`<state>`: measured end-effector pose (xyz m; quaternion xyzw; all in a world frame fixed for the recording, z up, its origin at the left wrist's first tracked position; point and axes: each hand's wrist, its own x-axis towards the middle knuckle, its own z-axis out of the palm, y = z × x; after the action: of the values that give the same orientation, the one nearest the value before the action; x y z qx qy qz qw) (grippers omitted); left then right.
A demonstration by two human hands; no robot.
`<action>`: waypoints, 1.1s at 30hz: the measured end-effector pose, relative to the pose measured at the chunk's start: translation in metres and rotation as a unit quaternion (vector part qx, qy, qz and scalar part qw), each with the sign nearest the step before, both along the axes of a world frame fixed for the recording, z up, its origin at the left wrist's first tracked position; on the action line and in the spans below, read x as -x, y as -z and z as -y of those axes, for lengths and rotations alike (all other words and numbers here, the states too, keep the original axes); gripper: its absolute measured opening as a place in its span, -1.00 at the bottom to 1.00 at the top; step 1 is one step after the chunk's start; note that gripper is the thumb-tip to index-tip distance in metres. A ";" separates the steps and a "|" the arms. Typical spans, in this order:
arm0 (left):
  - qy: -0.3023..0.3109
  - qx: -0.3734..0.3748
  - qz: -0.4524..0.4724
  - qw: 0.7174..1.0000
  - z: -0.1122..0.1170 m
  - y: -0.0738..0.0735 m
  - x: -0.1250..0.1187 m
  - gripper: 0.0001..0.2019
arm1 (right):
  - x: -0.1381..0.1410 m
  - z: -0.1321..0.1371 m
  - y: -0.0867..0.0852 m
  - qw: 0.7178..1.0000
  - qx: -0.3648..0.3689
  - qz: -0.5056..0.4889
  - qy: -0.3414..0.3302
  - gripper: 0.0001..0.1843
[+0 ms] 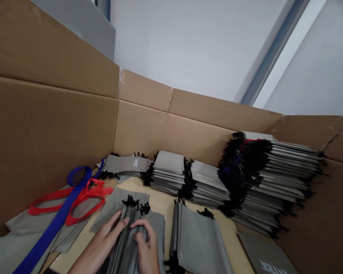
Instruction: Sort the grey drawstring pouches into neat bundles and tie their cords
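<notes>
A bundle of grey drawstring pouches (128, 232) stands on edge before me, with tufts of black cord at its top. My left hand (110, 236) grips it from the left, thumb and fingers lying along the outer pouches. From the right, my right hand (145, 243) presses in with bent fingers and thumb on the bundle. Just right of it, another upright bundle of grey pouches (201, 238) leans on the tan board (162, 201). Flat grey pouches (137, 195) lie behind and beside my hands.
Cardboard walls (143, 125) enclose the work surface. Pouch stacks (168, 171) line the back, with a taller pile (286, 171) at right. Red ribbon (82, 201) and blue ribbon (57, 224) lie over pouches at left. A printed pouch (264, 251) lies at lower right.
</notes>
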<state>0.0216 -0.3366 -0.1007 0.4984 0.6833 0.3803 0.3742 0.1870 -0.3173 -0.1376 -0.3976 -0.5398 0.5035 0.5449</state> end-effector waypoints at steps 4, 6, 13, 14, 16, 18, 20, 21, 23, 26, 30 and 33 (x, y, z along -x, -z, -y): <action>0.003 -0.004 -0.001 1.000 -0.011 0.011 -0.005 -0.04 | 0.001 0.001 0.003 1.000 -0.012 0.001 0.001 -0.74; -0.003 -0.008 0.000 1.000 -0.015 0.017 -0.005 0.00 | 0.001 0.001 0.003 1.000 -0.019 0.004 -0.005 -0.62; 0.008 0.012 0.057 0.998 -0.004 0.008 0.002 -0.10 | 0.004 0.001 0.006 0.996 -0.085 0.006 -0.006 -0.60; 0.002 0.024 0.070 0.997 -0.001 0.004 0.002 -0.12 | 0.005 0.001 0.007 0.996 -0.087 0.000 -0.001 -0.60; -0.008 0.041 0.093 0.995 0.002 -0.003 0.001 -0.14 | 0.006 0.001 0.010 0.997 -0.079 -0.020 0.005 -0.61; 0.005 0.032 0.100 0.994 0.002 -0.007 -0.001 -0.16 | 0.005 0.000 0.016 0.998 -0.060 -0.032 -0.002 -0.66; 0.022 0.009 0.098 0.995 0.001 -0.007 -0.004 -0.15 | 0.004 -0.001 0.022 0.998 -0.038 -0.038 -0.008 -0.72; 0.025 0.002 0.097 0.995 0.000 -0.007 -0.005 -0.15 | 0.003 -0.002 0.026 0.999 -0.027 -0.043 -0.009 -0.73; 0.022 0.000 0.093 0.995 -0.002 -0.006 -0.008 -0.15 | 0.001 -0.002 0.033 0.998 -0.004 -0.058 -0.008 -0.71; 0.012 -0.023 0.072 0.997 -0.004 -0.003 -0.011 -0.20 | 0.000 0.002 0.040 0.996 0.044 -0.077 0.021 -0.63; -0.003 -0.098 0.034 0.995 -0.006 0.001 -0.015 -0.32 | -0.001 0.006 0.042 0.989 0.082 -0.073 0.097 -0.55; -0.015 -0.092 -0.007 0.996 -0.006 0.001 -0.019 -0.31 | -0.004 0.005 0.041 0.992 0.073 -0.051 0.090 -0.47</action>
<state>0.0406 -0.3310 -0.1015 0.5231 0.6555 0.4437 0.3159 0.1913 -0.3219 -0.1789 -0.4573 -0.4354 0.5095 0.5845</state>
